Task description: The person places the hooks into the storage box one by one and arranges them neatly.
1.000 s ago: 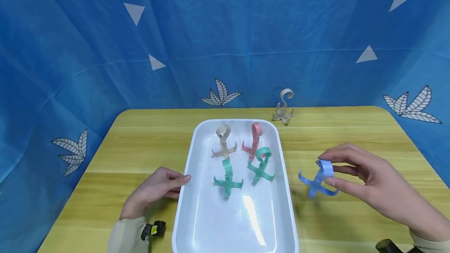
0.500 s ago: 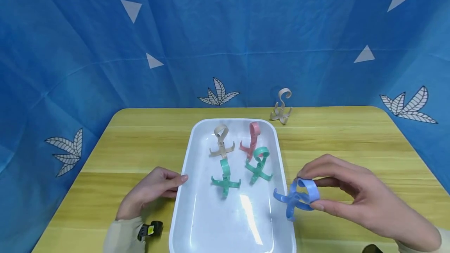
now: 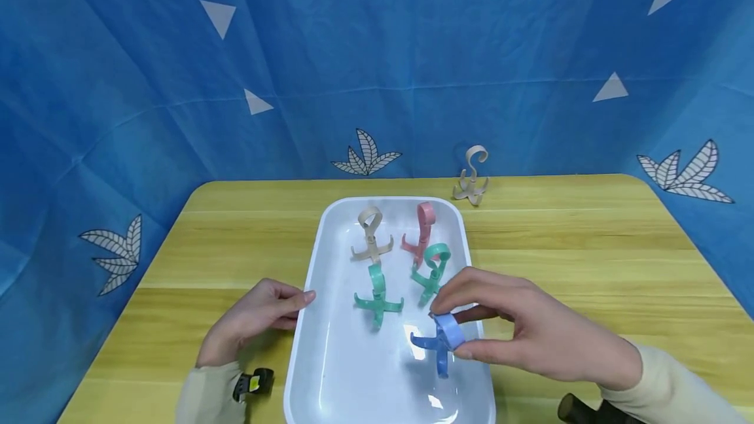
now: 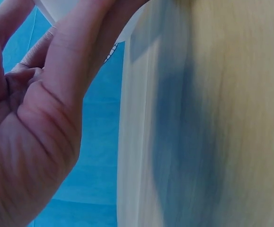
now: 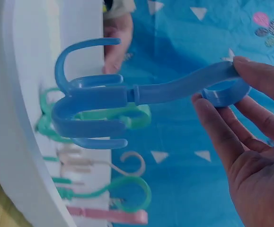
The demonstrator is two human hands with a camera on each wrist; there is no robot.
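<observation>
My right hand [image 3: 518,326] pinches the curled top of a blue multi-prong hanging hook [image 3: 438,342] over the near right part of a white tray [image 3: 344,385]. In the right wrist view the blue hook [image 5: 94,106] shows its several curved prongs, with thumb and fingers on its loop. My left hand [image 3: 259,316] grips the tray's left rim, thumb on top. Inside the tray stand two green hooks [image 3: 378,303], a beige hook [image 3: 372,241] and a pink hook [image 3: 423,231]. The right-hand green hook is partly hidden by my right fingers.
Another beige hook [image 3: 470,182] stands on the wooden table [image 3: 589,247] at its far edge, behind the tray's right corner. A blue cloth [image 3: 471,38] with white triangles and leaves hangs behind and beside the table.
My right hand has carried the blue hook leftward from beside the tray to over its inside. The left hand stays on the rim, and the other hooks keep their places.
</observation>
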